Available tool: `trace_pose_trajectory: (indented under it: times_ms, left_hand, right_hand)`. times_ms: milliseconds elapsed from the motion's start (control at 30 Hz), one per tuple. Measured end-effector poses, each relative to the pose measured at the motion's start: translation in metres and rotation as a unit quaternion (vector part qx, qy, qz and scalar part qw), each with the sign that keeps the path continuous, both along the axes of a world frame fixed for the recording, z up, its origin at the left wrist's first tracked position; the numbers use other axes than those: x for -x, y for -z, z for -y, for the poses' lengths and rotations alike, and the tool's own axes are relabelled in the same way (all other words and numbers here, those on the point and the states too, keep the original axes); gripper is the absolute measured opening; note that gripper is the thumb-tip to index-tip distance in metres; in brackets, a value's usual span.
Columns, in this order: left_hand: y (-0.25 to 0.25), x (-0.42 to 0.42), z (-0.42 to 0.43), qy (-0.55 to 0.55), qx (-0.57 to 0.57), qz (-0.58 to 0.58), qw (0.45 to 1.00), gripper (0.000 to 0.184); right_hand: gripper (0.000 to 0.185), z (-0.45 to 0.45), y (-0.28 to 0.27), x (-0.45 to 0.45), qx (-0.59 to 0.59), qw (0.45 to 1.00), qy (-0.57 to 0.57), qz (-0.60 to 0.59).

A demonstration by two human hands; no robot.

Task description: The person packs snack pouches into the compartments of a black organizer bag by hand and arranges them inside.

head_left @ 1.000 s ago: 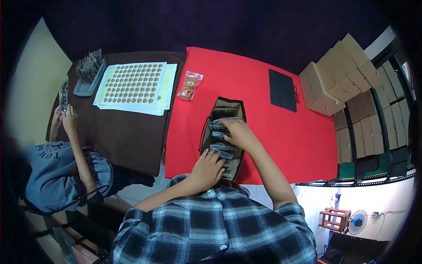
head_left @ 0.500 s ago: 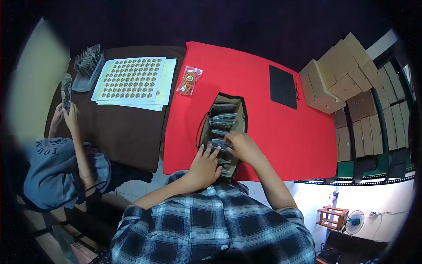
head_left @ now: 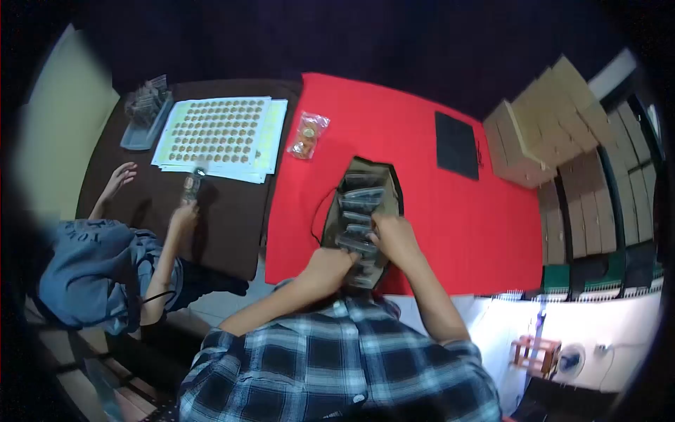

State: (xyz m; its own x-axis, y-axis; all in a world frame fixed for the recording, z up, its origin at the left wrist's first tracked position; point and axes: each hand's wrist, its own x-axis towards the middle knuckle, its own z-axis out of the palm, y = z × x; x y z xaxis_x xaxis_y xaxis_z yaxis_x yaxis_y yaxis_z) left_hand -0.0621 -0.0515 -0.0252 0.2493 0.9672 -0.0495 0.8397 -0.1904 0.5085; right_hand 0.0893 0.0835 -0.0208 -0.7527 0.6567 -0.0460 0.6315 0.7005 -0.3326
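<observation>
On the red cloth in front of me stands an open dark drawstring bag (head_left: 396, 188) with a tan inside. Several clear plastic packets (head_left: 362, 200) with dark contents stand in a row in it. My left hand (head_left: 328, 269) is closed at the near part of the bag, its fingers curled at the edge of a plastic packet (head_left: 356, 243). At the other end of this packet, my right hand (head_left: 395, 237) is closed with its fingertips pinched on it. The fingertips of both hands are partly hidden.
A sealed packet with orange contents (head_left: 307, 136) and a flat black bag (head_left: 457, 145) lie on the red cloth (head_left: 464, 232). Cardboard boxes (head_left: 520, 144) stack at right. Left, a co-worker (head_left: 98, 271) holds a packet (head_left: 190, 188) beside sticker sheets (head_left: 218, 131) and a filled tray (head_left: 140, 133).
My left hand has gone from spread fingers to curled ones, and a packet between my hands sits higher. The co-worker's packet has moved right, held in one hand.
</observation>
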Motion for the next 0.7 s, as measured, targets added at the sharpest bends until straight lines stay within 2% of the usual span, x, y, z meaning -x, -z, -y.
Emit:
trace_pose_trajectory:
  times_ms: [33, 133, 233, 300, 333, 367, 433, 467, 567, 600, 700]
  left_hand:
    - [0.006, -0.003, -0.002, -0.008, -0.006, -0.002, 1.0, 0.019]
    - [0.021, -0.01, -0.005, -0.009, -0.021, -0.022, 0.999, 0.021]
    - [0.019, -0.013, -0.009, -0.02, 0.03, -0.019, 0.999, 0.025]
    - [0.014, -0.01, -0.01, -0.018, -0.041, -0.101, 0.994, 0.027]
    - [0.015, -0.008, -0.01, -0.026, -0.073, -0.111, 0.991, 0.027]
    - [0.016, -0.006, -0.01, -0.034, -0.104, -0.121, 0.987, 0.028]
    - [0.029, -0.009, -0.008, -0.073, -0.154, -0.073, 0.983, 0.028]
    - [0.021, -0.007, -0.006, -0.091, -0.19, -0.005, 0.978, 0.024]
    - [-0.001, 0.011, 0.0, -0.109, -0.162, 0.127, 0.973, 0.023]
    - [-0.002, 0.017, 0.004, -0.124, -0.196, 0.162, 0.959, 0.021]
    - [-0.011, 0.041, 0.017, -0.194, -0.224, 0.172, 0.94, 0.019]
  right_hand:
    - [0.025, -0.001, 0.002, -0.001, 0.007, 1.0, -0.001, -0.027]
    - [0.025, 0.003, -0.009, 0.004, 0.055, 0.997, 0.006, -0.051]
    - [0.023, 0.006, -0.009, 0.01, 0.051, 0.996, 0.001, -0.071]
    - [0.022, 0.011, -0.008, 0.007, 0.041, 0.994, -0.004, -0.105]
    - [0.023, 0.011, -0.004, 0.009, 0.001, 0.993, -0.027, -0.117]
    - [0.025, 0.01, -0.002, 0.012, 0.016, 0.995, -0.015, -0.1]
    - [0.028, 0.014, -0.01, 0.013, 0.046, 0.997, 0.008, -0.064]
    - [0.028, 0.02, -0.016, 0.015, 0.064, 0.994, 0.02, -0.082]
    - [0.024, 0.03, -0.035, 0.022, 0.058, 0.994, 0.036, -0.08]
    - [0.023, 0.033, -0.038, 0.023, 0.046, 0.995, 0.021, -0.091]
    - [0.023, 0.037, -0.041, 0.035, 0.245, 0.947, -0.01, -0.206]
